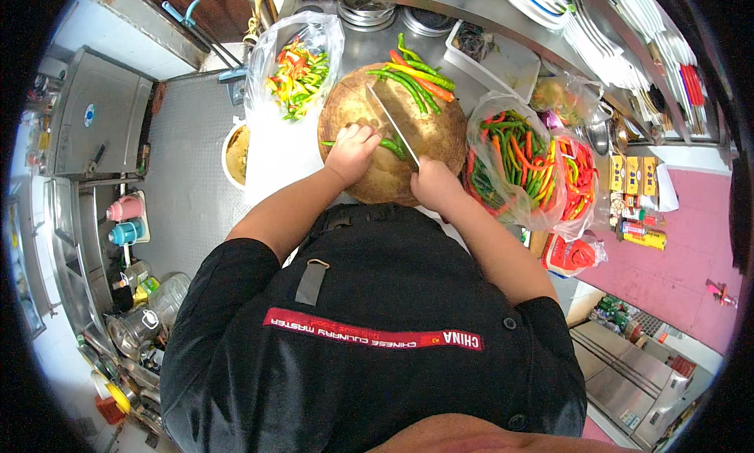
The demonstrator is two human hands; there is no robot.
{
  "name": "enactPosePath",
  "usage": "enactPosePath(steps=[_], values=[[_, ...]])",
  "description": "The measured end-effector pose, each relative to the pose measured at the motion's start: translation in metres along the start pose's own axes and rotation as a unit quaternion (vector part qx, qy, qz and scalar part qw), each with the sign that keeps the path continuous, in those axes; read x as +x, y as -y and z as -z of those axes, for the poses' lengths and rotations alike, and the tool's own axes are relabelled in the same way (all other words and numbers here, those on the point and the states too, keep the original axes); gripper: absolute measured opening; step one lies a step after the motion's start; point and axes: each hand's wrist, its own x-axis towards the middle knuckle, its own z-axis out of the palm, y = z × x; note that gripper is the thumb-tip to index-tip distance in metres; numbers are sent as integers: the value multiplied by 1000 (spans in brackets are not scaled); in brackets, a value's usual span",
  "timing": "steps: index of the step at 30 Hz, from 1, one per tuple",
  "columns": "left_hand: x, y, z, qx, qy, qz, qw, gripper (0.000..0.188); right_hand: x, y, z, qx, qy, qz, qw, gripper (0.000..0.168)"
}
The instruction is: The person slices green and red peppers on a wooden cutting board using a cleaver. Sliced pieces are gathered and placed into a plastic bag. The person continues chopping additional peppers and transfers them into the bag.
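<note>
On a round wooden chopping block point(433, 138), my left hand point(354, 151) holds down a green chili pepper point(391, 146), whose other end pokes out past my fingers. The handle of a kitchen knife point(391, 122) is in my right hand point(437, 185). Seen nearly edge-on, the blade slants up and left across the block, close to the pepper's right part. I cannot tell whether it touches the pepper. Whole green, yellow and orange chili peppers point(419, 82) lie at the block's far right edge.
Cut peppers fill a clear plastic bag point(297, 79) left of the block. Right of it are bags of whole green and orange peppers point(521, 158) and red peppers point(580, 179). Behind stand a white plastic tub point(509, 70) and metal lids point(366, 14). A bucket point(237, 155) is at the left.
</note>
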Motion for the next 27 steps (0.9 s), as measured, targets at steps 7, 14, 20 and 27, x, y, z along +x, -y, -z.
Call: enactPosePath(steps=[7,14,20,27], values=[[0,4,-1,14,-2,-3,1000,35,-9,21,38,40,43,20,998,28],[-9,0,-2,19,7,-4,1000,33,8,21,42,2,35,27,999,26],[5,9,-2,5,-20,-28,999,36,17,3,7,20,3,29,999,26],[-1,3,1,0,28,-14,1000,34,5,18,-3,53,8,1,999,30]])
